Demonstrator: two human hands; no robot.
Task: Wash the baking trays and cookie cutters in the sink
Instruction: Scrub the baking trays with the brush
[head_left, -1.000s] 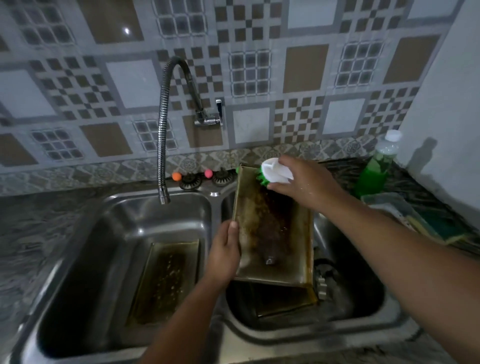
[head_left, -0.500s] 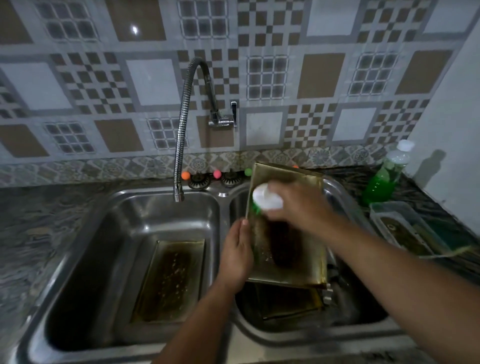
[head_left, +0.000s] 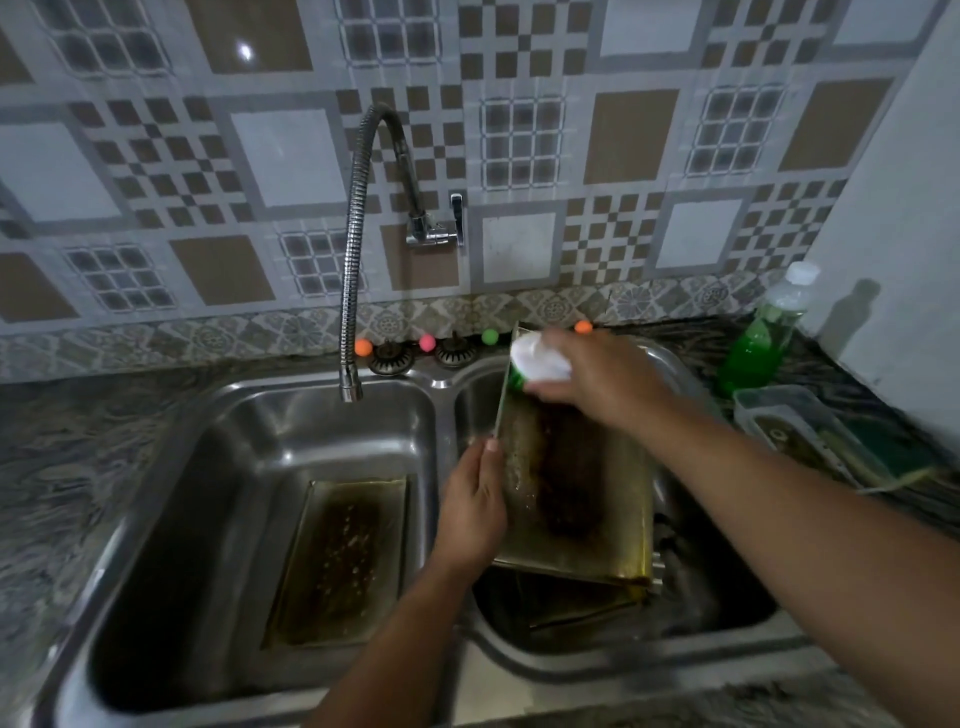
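Stained baking tray (head_left: 571, 483) tilted over sink (head_left: 441, 384)

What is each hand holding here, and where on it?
Left hand grips the tilted baking tray by its left long edge. Right hand grips the scrub brush by its white top, at the tray's far end.

Your left hand (head_left: 475, 506) holds the tilted baking tray (head_left: 576, 499) by its left edge. Your right hand (head_left: 605, 376) presses the scrub brush (head_left: 535, 361) on its top corner.
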